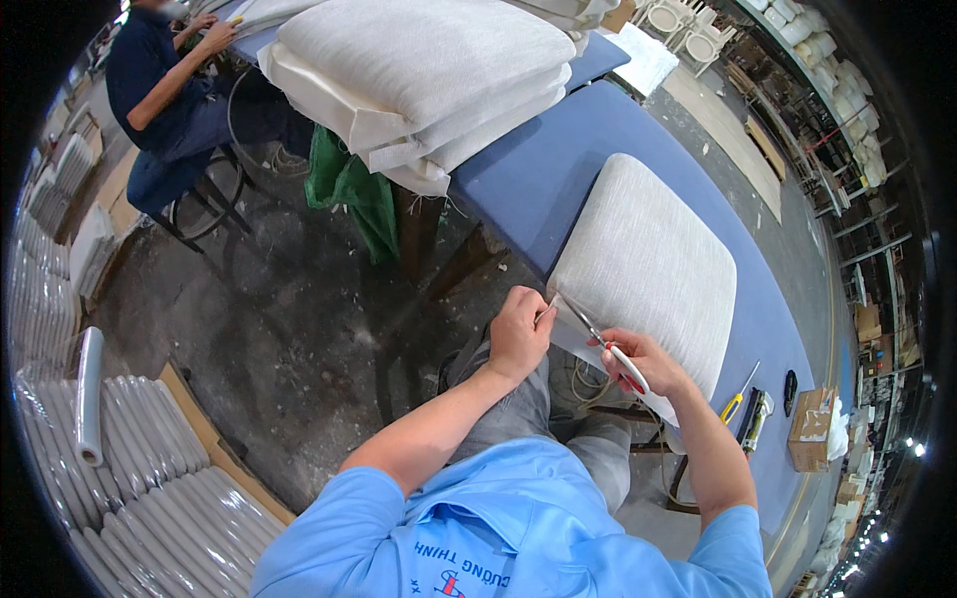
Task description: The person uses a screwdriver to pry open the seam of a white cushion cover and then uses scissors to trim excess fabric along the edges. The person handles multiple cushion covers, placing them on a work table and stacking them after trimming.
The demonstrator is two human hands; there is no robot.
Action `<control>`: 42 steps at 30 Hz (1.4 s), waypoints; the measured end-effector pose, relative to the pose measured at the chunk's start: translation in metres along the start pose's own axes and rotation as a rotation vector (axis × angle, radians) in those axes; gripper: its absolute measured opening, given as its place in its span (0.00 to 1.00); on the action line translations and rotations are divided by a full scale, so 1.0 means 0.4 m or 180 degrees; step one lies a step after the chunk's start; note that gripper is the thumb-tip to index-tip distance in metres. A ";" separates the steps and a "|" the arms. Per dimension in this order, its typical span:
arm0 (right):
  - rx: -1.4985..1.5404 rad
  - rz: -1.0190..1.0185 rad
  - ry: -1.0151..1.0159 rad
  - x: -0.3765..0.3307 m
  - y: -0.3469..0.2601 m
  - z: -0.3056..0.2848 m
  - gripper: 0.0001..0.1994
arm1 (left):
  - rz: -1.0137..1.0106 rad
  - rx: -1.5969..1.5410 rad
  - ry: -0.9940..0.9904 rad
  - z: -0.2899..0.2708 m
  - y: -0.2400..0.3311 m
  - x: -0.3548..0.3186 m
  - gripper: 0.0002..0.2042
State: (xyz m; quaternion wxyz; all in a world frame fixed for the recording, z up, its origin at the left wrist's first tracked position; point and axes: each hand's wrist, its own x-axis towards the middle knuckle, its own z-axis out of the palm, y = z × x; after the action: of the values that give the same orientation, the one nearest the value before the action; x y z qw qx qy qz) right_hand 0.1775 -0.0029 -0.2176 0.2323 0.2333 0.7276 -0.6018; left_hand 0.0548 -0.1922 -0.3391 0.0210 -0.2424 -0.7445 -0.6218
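Observation:
A light grey upholstered seat cushion (648, 264) lies on the blue-topped table (528, 164), its near edge toward me. My right hand (643, 364) is closed round the red-and-white handles of a pair of scissors (620, 357). Their metal blades reach to the cushion's near left corner, along the loose fabric edge (573, 324). At that same corner my left hand (521, 329) pinches the edge of the fabric between thumb and fingers. Whether the blades are apart is too small to tell.
Stacked cushions (429, 70) stand at the table's far left. Right of my cushion lie a yellow screwdriver (738, 399), a black-handled tool and a small cardboard box (812, 429). A co-worker (164, 80) sits far left. Plastic-wrapped cushions (150, 498) fill the lower left.

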 end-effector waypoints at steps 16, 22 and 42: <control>-0.0304 0.0195 0.0047 0.023 -0.022 -0.017 0.28 | -0.0124 -0.0545 0.0216 -0.006 -0.009 -0.003 0.06; -0.0384 0.0219 0.0073 0.022 -0.022 -0.026 0.30 | -0.0499 -0.0858 0.0119 0.002 -0.019 -0.017 0.05; -0.0299 0.0247 0.0003 0.016 -0.038 -0.024 0.30 | -0.1359 -0.2461 -0.0611 -0.010 -0.086 0.007 0.07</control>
State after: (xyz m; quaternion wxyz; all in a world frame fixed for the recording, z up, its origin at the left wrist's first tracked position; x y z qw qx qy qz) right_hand 0.1626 0.0045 -0.2083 0.2658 0.2504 0.7456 -0.5575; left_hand 0.0379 -0.1986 -0.3688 -0.2689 -0.1300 -0.4894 -0.8193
